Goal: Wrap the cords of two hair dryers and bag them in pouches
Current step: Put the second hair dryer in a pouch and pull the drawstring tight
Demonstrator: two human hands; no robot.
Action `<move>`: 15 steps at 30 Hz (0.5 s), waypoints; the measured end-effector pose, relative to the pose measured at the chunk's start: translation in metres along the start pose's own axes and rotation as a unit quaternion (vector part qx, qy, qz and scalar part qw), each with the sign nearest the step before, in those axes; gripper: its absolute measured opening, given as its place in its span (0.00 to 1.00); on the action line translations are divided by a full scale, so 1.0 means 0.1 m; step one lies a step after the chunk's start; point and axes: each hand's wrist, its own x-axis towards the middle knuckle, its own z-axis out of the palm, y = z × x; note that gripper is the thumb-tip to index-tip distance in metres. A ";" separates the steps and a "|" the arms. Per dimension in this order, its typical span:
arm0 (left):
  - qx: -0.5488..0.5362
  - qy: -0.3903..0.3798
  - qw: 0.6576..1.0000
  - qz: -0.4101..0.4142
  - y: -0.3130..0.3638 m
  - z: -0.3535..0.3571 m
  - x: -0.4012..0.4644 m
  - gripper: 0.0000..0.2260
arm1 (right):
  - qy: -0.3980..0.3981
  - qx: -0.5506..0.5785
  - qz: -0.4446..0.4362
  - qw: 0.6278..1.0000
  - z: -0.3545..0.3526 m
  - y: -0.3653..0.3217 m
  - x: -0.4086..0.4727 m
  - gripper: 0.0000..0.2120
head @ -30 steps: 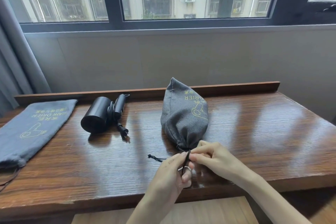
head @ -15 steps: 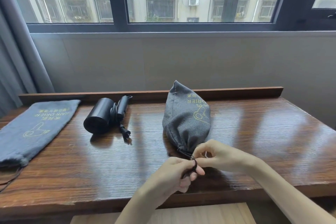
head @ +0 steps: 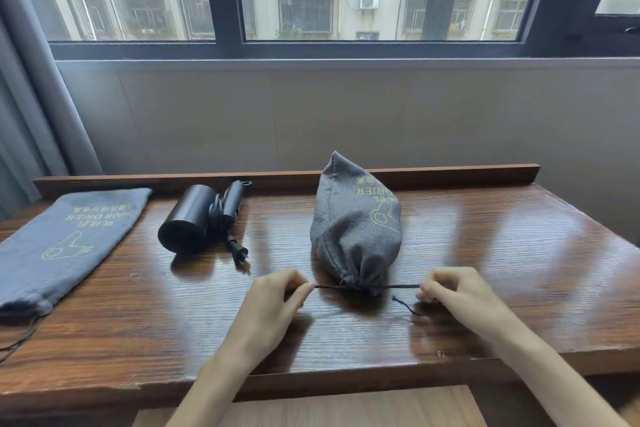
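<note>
1. Head view: filled grey pouch lies mid-bench, gathered mouth toward the person, closed end pointing at the window. Its bulk suggests one dryer is already inside.
2. Left hand and right hand sit well apart, either side of the mouth, each pinched shut on an end of the drawstring. The cord runs taut and level between them; pulling outward both ways cinches the neck evenly, likely tightening a knot.
3. A loose tail of string trails on the bench just inside the right hand.
4. Second hair dryer, black, cord wound round its handle, plug resting on the wood, waits left of the pouch.
5. Empty pouch lies flat at far left, mouth toward the person, presumably staged for that dryer.
6. Judgement: roughly half done.
</note>
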 end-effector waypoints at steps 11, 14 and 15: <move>-0.055 0.040 0.997 0.040 0.08 -0.03 0.09 0.08 | 0.027 0.125 0.022 0.991 -0.01 -0.19 -0.07 0.10; -0.071 0.048 0.992 0.092 0.23 0.06 0.16 0.06 | -0.003 -0.007 -0.127 0.992 0.16 -0.36 -0.13 0.05; -0.081 0.045 0.990 0.110 0.29 0.10 0.19 0.05 | -0.022 -0.024 -0.159 0.987 0.24 -0.41 -0.13 0.07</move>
